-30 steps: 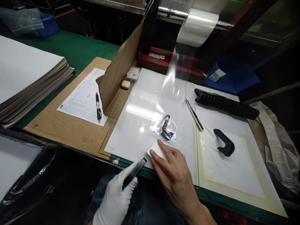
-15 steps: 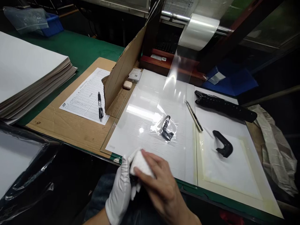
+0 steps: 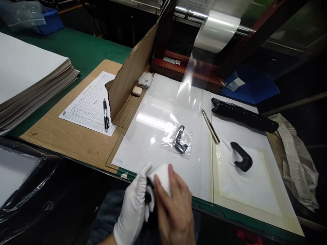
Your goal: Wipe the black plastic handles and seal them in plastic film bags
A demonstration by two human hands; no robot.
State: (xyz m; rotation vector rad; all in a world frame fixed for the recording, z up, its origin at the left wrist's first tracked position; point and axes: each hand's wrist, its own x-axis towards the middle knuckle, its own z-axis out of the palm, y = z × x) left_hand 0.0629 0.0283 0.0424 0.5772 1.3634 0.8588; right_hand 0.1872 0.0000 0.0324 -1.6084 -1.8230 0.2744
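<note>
Your gloved left hand (image 3: 134, 204) curls round a black part (image 3: 150, 184) by the green table's (image 3: 217, 211) front edge; your bare right hand (image 3: 176, 200) pinches a white cloth (image 3: 160, 175) beside it. Beyond, a clear pouch (image 3: 189, 137) holds a second black part (image 3: 178, 141); far left, a clear bag (image 3: 22, 14) overlaps a blue bin (image 3: 54, 23)

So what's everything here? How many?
Paper stack: 1, white, left
Bins: 2, blue, back
Cardboard divider: 1, brown, centre
Grid form: 1, white, left
Clip pen: 1, black, on form
Small case: 1, pinkish, centre
Film roll: 1, clear, back
Curved parts: 2, black, centre, right
Pen-like tool: 1, dark, right
Perforated strip: 1, black, right
Sacking: 1, beige, right
Pad: 1, white, front
Held piece: 1, black, front
Left hand: 1, white glove, front
Right hand: 1, bare, front
</note>
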